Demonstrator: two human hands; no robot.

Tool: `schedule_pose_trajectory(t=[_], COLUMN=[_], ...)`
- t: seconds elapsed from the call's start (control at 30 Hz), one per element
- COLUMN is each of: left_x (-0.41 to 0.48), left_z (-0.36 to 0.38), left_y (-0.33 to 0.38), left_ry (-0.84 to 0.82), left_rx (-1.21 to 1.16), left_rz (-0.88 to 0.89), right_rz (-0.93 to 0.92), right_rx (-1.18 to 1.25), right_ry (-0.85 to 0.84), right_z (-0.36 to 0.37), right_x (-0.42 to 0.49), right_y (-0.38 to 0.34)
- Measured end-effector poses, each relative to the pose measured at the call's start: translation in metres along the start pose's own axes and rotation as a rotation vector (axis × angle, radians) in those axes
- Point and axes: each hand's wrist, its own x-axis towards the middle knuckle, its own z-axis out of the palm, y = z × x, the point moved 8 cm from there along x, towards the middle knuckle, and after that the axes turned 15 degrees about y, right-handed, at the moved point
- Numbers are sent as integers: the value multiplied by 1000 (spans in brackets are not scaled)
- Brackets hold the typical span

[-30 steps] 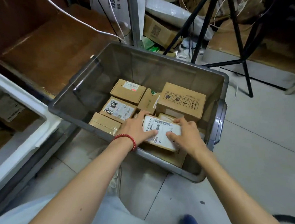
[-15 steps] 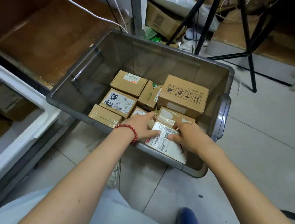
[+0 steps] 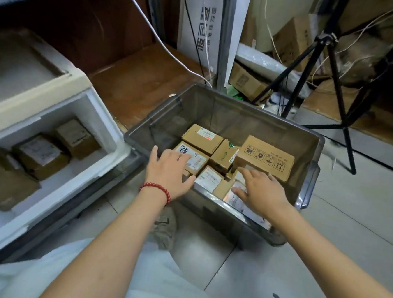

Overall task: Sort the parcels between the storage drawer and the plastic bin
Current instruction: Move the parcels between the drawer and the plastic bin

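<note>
- The storage drawer stands open to the person's left of the plastic bin; parcels lie in both.
- The white-labelled parcel sits in the bin's near right corner, its long axis along the near wall. It is directly under the right hand, whose straight fingers rest on it.
- The left hand, fingers spread and holding nothing, is over the bin's near left side; judged the farther hand from that parcel.

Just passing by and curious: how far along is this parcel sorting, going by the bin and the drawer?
Looks partway. Done: several boxes sit packed side by side in the plastic bin. In hand: nothing; the left hand and right hand are spread open over those boxes, gripping none. Left: a few parcels lie in the storage drawer, so more sorting probably remains.
</note>
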Motion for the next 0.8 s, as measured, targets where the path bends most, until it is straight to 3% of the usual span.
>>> schedule_pose_trajectory(t=[0.1,0.23,0.57,0.8], left_x=[-23,-42,-115,-167], left_z=[-16,-31,-70,-57], left_y=[-38,-81,-221,-296], left_ry=[77,91,168,-21], left_rx=[-7,3,85,87], left_rz=[-142,-332,-646,-760], right_rz=[-107,-210,-482,-605], right_rx=[96,203,271,301], right_ry=[158,226,201,125], right_z=[-26,-42,-54,-37], right_x=[4,10,26,55], right_y=[-47,-107,-221,-303])
